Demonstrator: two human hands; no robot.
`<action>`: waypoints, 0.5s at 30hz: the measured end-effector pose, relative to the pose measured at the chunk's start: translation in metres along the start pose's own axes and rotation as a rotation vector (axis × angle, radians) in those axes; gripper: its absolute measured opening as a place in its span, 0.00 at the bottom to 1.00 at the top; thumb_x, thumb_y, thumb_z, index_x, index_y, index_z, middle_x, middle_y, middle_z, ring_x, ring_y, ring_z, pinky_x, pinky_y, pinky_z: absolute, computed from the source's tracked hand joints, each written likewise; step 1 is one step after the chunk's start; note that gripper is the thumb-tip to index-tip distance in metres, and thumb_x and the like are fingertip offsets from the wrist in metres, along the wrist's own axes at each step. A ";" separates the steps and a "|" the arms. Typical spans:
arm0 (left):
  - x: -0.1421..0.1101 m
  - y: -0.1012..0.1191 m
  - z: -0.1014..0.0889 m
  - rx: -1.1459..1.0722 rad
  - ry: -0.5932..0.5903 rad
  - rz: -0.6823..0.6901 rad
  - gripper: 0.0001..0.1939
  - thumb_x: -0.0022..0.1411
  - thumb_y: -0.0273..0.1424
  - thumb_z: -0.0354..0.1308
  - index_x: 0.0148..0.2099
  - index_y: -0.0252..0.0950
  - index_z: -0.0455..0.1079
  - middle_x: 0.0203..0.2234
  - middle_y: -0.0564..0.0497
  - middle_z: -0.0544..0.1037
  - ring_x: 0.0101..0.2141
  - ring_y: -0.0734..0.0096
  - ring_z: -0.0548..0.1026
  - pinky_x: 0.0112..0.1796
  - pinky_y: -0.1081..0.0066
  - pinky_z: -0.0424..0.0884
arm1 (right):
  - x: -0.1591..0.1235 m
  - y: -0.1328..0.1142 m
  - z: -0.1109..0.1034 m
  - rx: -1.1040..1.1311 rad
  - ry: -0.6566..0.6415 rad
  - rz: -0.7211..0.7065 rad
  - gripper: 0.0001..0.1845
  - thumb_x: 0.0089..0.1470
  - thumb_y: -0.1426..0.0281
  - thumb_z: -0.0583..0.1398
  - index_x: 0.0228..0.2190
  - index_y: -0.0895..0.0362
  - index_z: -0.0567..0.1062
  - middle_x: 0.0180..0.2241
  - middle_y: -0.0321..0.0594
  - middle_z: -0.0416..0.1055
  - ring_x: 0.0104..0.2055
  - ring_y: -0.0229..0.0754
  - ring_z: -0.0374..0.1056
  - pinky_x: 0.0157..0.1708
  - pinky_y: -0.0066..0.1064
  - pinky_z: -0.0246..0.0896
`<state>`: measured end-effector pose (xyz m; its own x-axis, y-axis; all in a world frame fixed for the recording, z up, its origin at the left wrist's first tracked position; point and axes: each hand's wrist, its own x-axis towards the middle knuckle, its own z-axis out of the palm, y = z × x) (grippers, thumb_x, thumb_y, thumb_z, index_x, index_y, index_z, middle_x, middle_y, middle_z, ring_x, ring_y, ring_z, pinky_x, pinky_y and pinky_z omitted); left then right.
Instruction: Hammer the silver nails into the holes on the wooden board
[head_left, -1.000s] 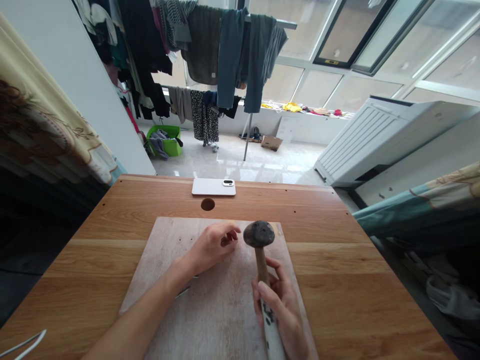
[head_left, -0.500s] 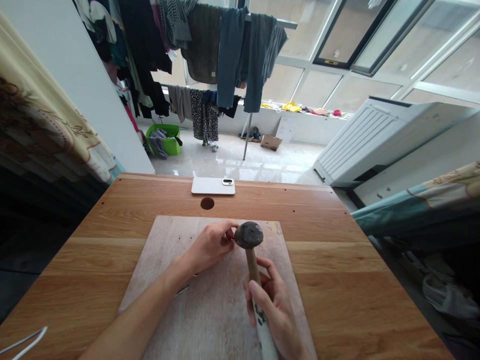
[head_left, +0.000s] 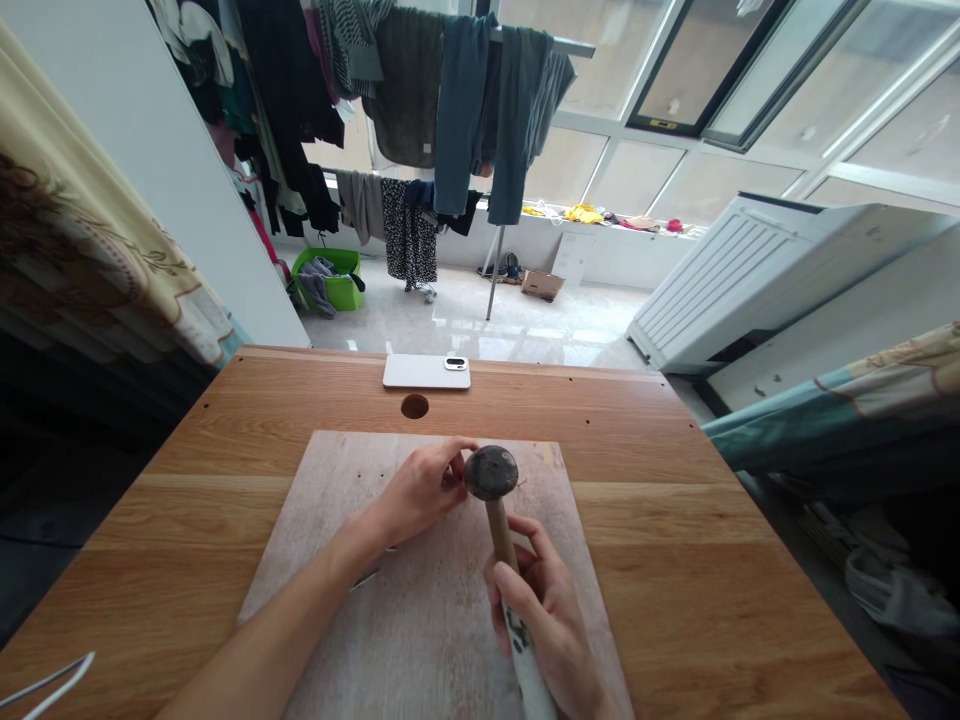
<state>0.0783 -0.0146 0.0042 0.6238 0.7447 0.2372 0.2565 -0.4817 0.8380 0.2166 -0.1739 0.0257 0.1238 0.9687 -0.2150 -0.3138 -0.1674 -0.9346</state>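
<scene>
My right hand [head_left: 544,610] is wrapped round the wooden handle of a hammer [head_left: 491,475], whose dark round head stands above a pale wooden board [head_left: 337,520]. My left hand [head_left: 420,490] rests on the board just left of the hammer head, fingers pinched together at something too small to make out. The hammer head is nearly touching those fingertips. A thin metal piece [head_left: 371,572] pokes out from under my left forearm.
The board lies on a wooden table [head_left: 675,520] with a round hole [head_left: 414,406]. A white phone [head_left: 426,371] lies at the far edge. A white wire [head_left: 45,685] shows at the near left corner. Clothes hang on a rack beyond.
The hammer head has moved left and slightly down, from right of my left hand to just beside its fingertips. My right hand shifted left with it. My left hand stayed put.
</scene>
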 end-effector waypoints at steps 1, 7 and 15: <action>0.000 -0.001 0.000 0.008 0.001 -0.006 0.21 0.57 0.19 0.61 0.53 0.37 0.72 0.31 0.55 0.77 0.29 0.73 0.74 0.34 0.74 0.69 | 0.000 0.000 -0.001 0.004 0.000 -0.006 0.27 0.60 0.50 0.65 0.52 0.53 0.68 0.25 0.27 0.66 0.17 0.29 0.58 0.14 0.19 0.56; 0.000 -0.002 0.002 0.027 -0.005 0.016 0.22 0.56 0.18 0.60 0.53 0.37 0.72 0.29 0.55 0.77 0.30 0.72 0.74 0.34 0.74 0.68 | 0.001 -0.001 -0.003 -0.050 0.035 0.025 0.26 0.59 0.51 0.66 0.49 0.53 0.69 0.24 0.26 0.66 0.16 0.29 0.58 0.14 0.20 0.56; 0.000 0.000 0.001 0.044 -0.011 0.014 0.20 0.57 0.19 0.60 0.52 0.37 0.73 0.32 0.53 0.80 0.32 0.70 0.77 0.36 0.72 0.70 | 0.002 0.001 -0.002 -0.056 0.029 0.029 0.26 0.59 0.50 0.66 0.50 0.53 0.69 0.24 0.27 0.66 0.17 0.31 0.58 0.14 0.21 0.57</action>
<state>0.0787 -0.0147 0.0035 0.6353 0.7329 0.2435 0.2796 -0.5122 0.8121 0.2185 -0.1729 0.0238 0.1426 0.9579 -0.2493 -0.2643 -0.2059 -0.9422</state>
